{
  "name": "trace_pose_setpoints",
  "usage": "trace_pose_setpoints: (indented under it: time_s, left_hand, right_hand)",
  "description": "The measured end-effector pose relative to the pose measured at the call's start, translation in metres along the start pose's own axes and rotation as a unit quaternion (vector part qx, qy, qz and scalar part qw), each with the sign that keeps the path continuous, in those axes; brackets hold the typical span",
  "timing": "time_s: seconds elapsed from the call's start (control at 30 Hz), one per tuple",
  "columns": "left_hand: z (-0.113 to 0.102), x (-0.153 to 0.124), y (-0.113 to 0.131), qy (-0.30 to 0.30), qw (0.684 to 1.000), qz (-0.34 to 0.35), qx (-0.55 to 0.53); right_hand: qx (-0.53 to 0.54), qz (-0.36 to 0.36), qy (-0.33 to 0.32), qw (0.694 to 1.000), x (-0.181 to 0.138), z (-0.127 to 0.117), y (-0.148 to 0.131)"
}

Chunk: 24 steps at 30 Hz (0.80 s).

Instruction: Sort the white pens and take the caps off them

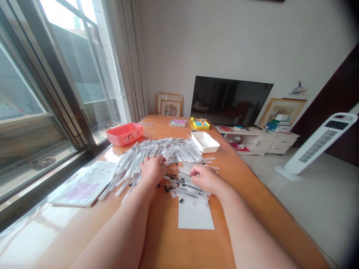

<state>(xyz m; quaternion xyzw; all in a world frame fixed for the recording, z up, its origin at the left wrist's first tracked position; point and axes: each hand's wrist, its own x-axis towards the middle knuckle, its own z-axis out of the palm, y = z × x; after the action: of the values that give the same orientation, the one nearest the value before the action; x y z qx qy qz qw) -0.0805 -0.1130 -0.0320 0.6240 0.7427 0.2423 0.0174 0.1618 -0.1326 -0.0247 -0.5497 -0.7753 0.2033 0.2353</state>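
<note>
A wide pile of pens with whitish, see-through barrels (134,160) spreads across the wooden table. My left hand (153,169) rests at the near edge of this pile, its fingers curled; whatever they hold is hidden. To the right, my right hand (206,178) hovers over loose pen parts with thumb and forefinger drawn together, and I cannot make out what is between them. Around it lie thin dark refills (193,188), clear barrels and small black plugs (181,201). Some of these parts lie on a white sheet of paper (196,219).
Behind the pile stand a red plastic basket (123,135) at left and a white tray (206,144) at right. An exercise book (81,186) lies by the window. Farther back are a colourful booklet (177,123) and a yellow box (200,124). The table's right edge (260,183) drops to the floor.
</note>
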Motion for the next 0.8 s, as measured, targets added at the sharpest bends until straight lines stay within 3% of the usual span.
trace_pose_setpoints:
  time_s: [0.27, 0.6, 0.8]
  left_hand:
    - [0.003, 0.001, -0.006, 0.000, 1.000, 0.018, -0.010]
    - [-0.001, 0.001, -0.007, 0.017, 1.000, 0.003, 0.011]
    - [-0.011, -0.001, 0.005, 0.057, 0.996, 0.004, -0.063]
  right_hand:
    - [0.013, 0.012, -0.029, 0.999, -0.006, -0.009, 0.002]
    - [-0.072, 0.026, 0.041, 0.996, 0.002, -0.008, 0.015]
    - [0.012, 0.052, 0.100, 0.994, 0.005, -0.009, 0.009]
